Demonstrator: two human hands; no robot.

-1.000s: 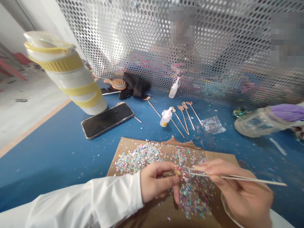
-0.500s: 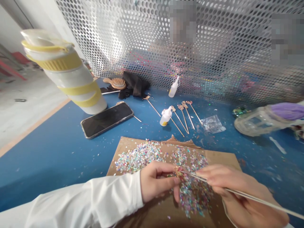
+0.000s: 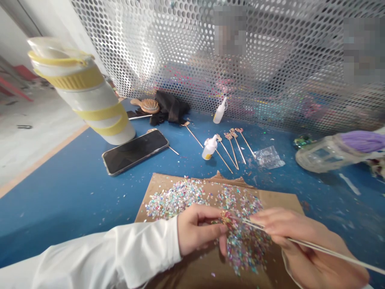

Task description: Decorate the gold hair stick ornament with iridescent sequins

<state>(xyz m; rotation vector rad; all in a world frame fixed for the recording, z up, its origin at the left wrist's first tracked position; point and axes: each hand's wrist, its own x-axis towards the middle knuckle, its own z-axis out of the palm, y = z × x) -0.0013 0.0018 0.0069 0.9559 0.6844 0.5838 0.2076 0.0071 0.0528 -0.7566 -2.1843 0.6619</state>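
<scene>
Wooden pick (image 3: 327, 249) lies in your right hand (image 3: 309, 245), with its gold ornament (image 3: 226, 218) over the sequins (image 3: 245, 249) on the cardboard (image 3: 285, 202). In the head view, your right fingers (image 3: 264, 218) are curled closed around the thin shaft. Your left hand (image 3: 198, 230) is half closed, its fingers (image 3: 210, 229) right against the ornament, but you cannot tell whether they grip it.

The pick looks light and stiff, though thin enough to snap if levered, so take hold of the bare shaft. The ornament looks delicate and its sequins may shed, so touch it only at the edge.

Just beyond the cardboard stand a glue bottle (image 3: 209, 147), a row of picks (image 3: 237, 148) and a sequin bag (image 3: 268, 157). Farther back and to its left lie a phone (image 3: 135, 152) and a white tumbler (image 3: 96, 104) with yellow bands. A hairbrush (image 3: 147, 105) and black cloth (image 3: 170, 106) lie well beyond it, and a plastic jar (image 3: 327, 154) sits off to its right.
</scene>
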